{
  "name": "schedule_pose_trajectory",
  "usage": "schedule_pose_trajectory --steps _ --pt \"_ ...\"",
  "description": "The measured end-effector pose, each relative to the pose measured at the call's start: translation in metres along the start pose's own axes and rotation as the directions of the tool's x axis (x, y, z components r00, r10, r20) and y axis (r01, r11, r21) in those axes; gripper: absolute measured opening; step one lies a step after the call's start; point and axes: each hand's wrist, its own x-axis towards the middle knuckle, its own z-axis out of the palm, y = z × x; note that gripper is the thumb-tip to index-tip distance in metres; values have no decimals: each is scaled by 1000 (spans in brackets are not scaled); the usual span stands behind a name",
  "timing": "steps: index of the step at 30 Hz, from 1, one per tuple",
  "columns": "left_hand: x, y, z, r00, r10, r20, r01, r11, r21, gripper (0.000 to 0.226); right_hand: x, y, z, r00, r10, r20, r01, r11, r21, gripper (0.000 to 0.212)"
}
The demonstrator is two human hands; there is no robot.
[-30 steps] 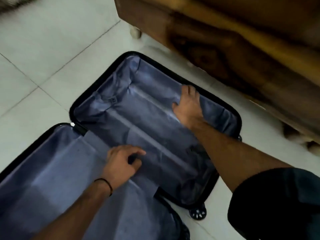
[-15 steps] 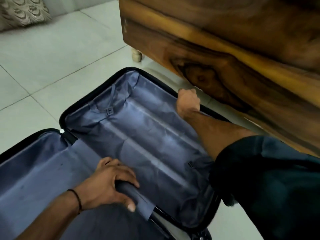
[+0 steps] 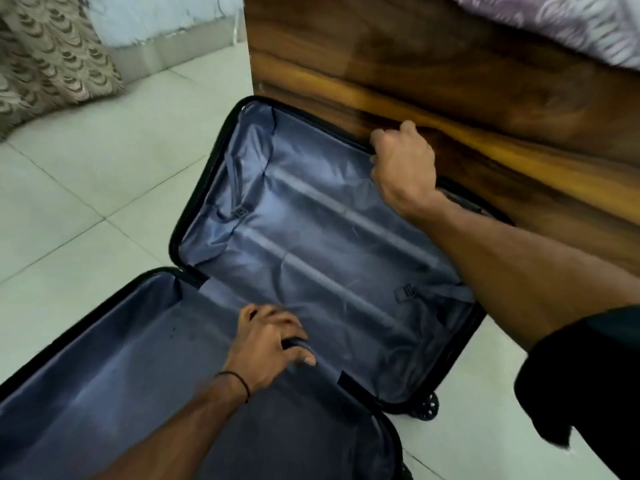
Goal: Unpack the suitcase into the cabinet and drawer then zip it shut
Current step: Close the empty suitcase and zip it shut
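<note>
A black hard-shell suitcase (image 3: 194,216) lies open on the tiled floor, both halves lined in blue-grey fabric with nothing inside. The far half is tilted up off the floor, its outer edge close to the wooden bed frame. My right hand (image 3: 403,168) grips that far rim, fingers curled over it. My left hand (image 3: 273,344) grips the middle hinge ridge between the two halves, with a black band on the wrist. A strap buckle (image 3: 403,292) lies on the lining of the far half.
A dark wooden bed frame (image 3: 450,109) runs along the right, with a patterned lilac cover (image 3: 561,26) on top. A beige patterned curtain (image 3: 52,53) hangs at the top left. A suitcase wheel (image 3: 427,407) shows at the near corner. Pale floor tiles (image 3: 86,209) lie on the left.
My right hand went from lying flat on the lining to gripping the far rim, and the far half has risen. My left hand has taken hold of the hinge ridge.
</note>
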Motion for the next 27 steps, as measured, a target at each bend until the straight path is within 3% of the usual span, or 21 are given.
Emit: schedule_pose_trajectory --steps 6,8,10,12,14,16,18,20,22,25,27 --pt "40 9 -8 993 -84 -80 101 966 237 35 -17 -27 -68 967 -137 -215 111 985 -129 11" --pt "63 9 -16 969 -227 -94 240 958 159 24 -24 -35 -85 957 -166 -237 137 981 -134 15" --pt "78 6 -30 900 -418 -126 405 907 -120 16 -31 -41 -98 948 -194 -254 162 977 -141 17" --pt "79 5 -56 824 -567 -2 472 688 -552 18 -39 -49 -110 941 -225 -251 194 970 -145 17" --pt "66 13 -88 801 -547 244 478 339 -810 26 -47 -61 -120 934 -268 -238 238 960 -145 20" --pt "42 28 -122 820 -407 403 437 -12 -900 38 -57 -78 -129 919 -326 -222 301 943 -141 19" --pt "20 40 -156 865 -304 400 328 -261 -908 52 -70 -99 -138 896 -398 -195 374 916 -147 14" --pt "5 49 -187 892 -291 344 223 -379 -898 65 -84 -118 -148 868 -465 -173 444 884 -151 13" --pt "-7 58 -213 894 -342 290 124 -433 -893 74 -102 -137 -155 838 -522 -156 506 852 -134 12" --pt "-18 66 -237 866 -460 197 -10 -410 -912 65 -130 -166 -157 812 -572 -112 570 820 -59 19" --pt "-30 64 -240 821 -533 205 -23 -388 -921 50 -153 -183 -154 803 -589 -92 590 807 -17 27"
